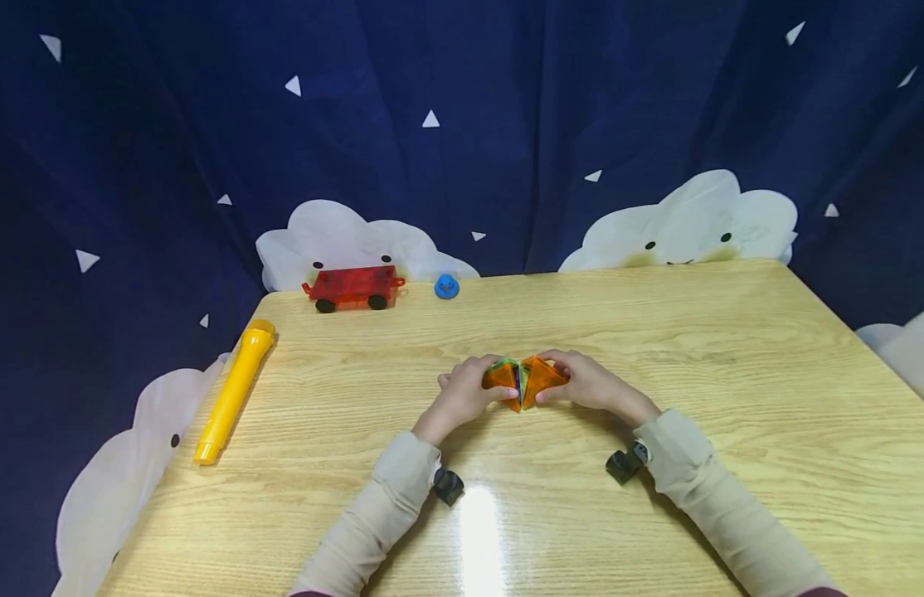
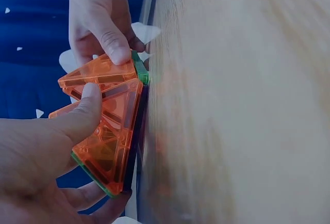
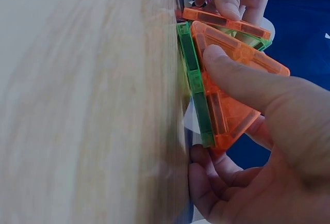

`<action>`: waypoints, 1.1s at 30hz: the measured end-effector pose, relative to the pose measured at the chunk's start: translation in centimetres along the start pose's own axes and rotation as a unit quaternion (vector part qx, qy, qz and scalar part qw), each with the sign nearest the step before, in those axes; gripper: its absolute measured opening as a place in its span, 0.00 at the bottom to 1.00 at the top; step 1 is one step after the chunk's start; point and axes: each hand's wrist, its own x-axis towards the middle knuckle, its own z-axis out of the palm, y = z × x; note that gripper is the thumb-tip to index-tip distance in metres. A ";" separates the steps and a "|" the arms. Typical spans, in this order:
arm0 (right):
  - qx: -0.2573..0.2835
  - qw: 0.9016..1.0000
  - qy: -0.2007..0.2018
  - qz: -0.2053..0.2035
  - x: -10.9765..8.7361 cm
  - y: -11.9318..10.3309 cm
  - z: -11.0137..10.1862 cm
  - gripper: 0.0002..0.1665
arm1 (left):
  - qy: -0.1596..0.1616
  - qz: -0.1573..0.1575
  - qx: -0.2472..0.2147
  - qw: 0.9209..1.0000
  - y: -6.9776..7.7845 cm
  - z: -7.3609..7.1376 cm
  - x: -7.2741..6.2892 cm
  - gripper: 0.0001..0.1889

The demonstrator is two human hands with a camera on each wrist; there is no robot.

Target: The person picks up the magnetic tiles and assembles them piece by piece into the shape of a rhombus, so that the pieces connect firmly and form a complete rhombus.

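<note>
Near the middle of the table, my left hand [image 1: 462,394] grips a small cluster of see-through magnetic tiles [image 1: 501,376]. Orange triangles face the left wrist camera, with a green edge [image 2: 94,175] and a dark blue edge beside them. My right hand [image 1: 592,383] holds a second cluster of orange triangular magnetic tiles [image 1: 542,378], its thumb pressing an orange face and a green tile [image 3: 195,79] along its underside. The two clusters meet edge to edge between my hands, close over the tabletop. Fingers hide part of each cluster's far side.
A red wheeled toy car base [image 1: 353,286] and a small blue toy [image 1: 446,287] stand at the table's back edge. On the left lies a yellow toy microphone [image 1: 234,394]. Behind the wooden table [image 1: 731,373] hangs a dark blue curtain [image 1: 492,149] with clouds.
</note>
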 end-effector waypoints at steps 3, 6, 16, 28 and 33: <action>-0.003 1.000 0.003 -0.008 0.0 0.0 0.0 0.34 | 0.003 0.001 0.003 1.000 0.0 0.1 0.1 0.28; 0.000 1.000 0.005 -0.014 0.0 0.1 0.1 0.34 | 0.002 0.000 0.005 1.000 0.1 0.1 0.1 0.27; 0.019 0.999 0.010 -0.038 0.1 0.1 0.1 0.33 | 0.020 0.010 0.011 1.000 0.8 0.3 0.2 0.27; 0.005 1.000 0.018 -0.012 0.0 0.1 0.0 0.32 | 0.028 0.014 0.020 0.999 1.2 0.7 0.6 0.29; 0.007 1.000 0.019 -0.019 0.0 0.2 0.1 0.32 | 0.029 0.012 0.019 0.999 1.4 0.7 0.7 0.29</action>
